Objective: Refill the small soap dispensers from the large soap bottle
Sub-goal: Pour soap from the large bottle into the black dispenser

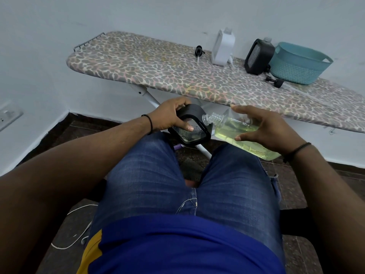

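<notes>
tilted yellow-soap bottle (243, 133), black dispenser (194, 125) alongside

A single wide-angle view from the seated person's head, angled forward and down; the lap (183, 175) fills the near foreground, both forearms entering from the lower corners; beyond the knees, an ironing board (158, 68) crosses the frame against a white wall (59, 20), its lines bowed by the lens.
</notes>
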